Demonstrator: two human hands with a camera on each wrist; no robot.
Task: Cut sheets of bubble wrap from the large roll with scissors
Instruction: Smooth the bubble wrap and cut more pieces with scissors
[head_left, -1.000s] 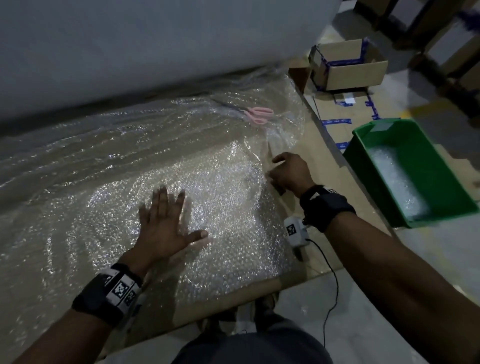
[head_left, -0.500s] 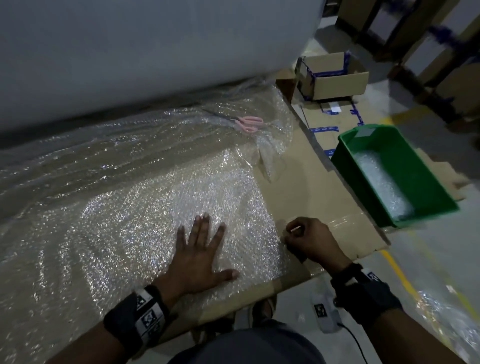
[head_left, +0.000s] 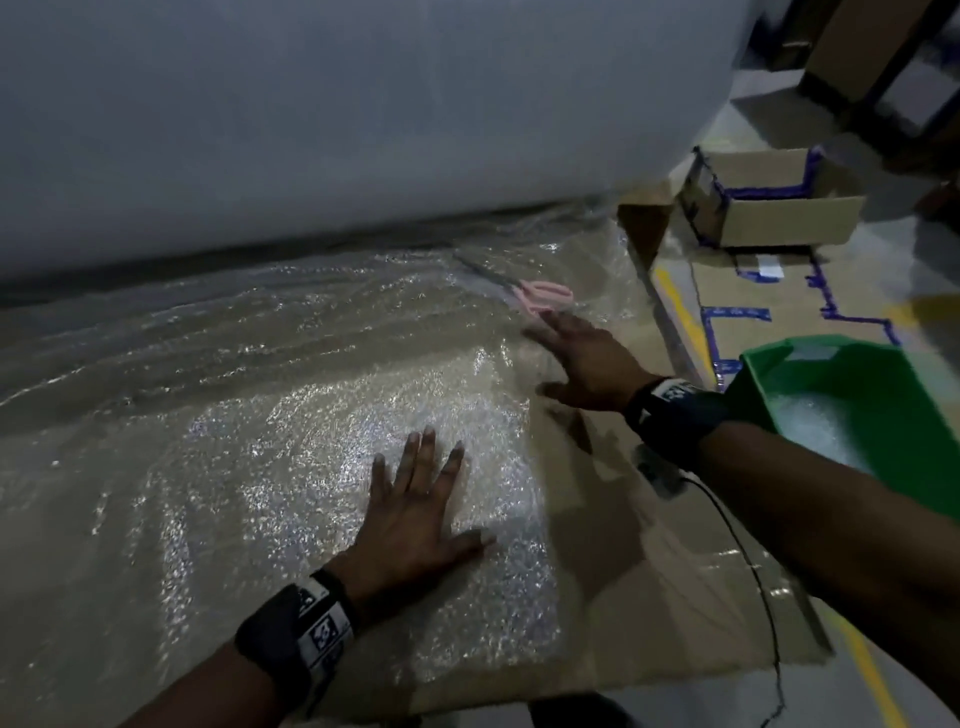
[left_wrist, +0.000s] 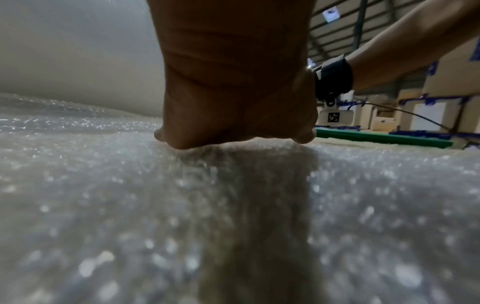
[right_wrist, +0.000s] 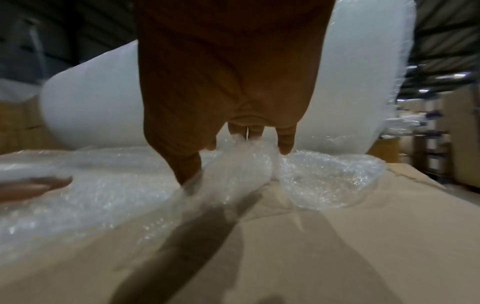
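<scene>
Risk of snagging loose bubble wrap (head_left: 291, 457) off cardboard (head_left: 649, 587): left hand (head_left: 415, 514) flat, pinning it, right hand (head_left: 587, 364) spread, empty, nearing pink scissors (head_left: 545, 296) beside roll (head_left: 337, 114).

Nothing readable is showing up anywhere tbh. The wristbands (head_left: 675, 410) are carrying black-and-white square marker patterns, and the little camera unit (left_wrist: 335, 117) under the right wrist is showing one too, but no letters or numbers. The white label (head_left: 769, 267) on the flattened cardboard (head_left: 779, 301) is looking blank and blurry.
</scene>
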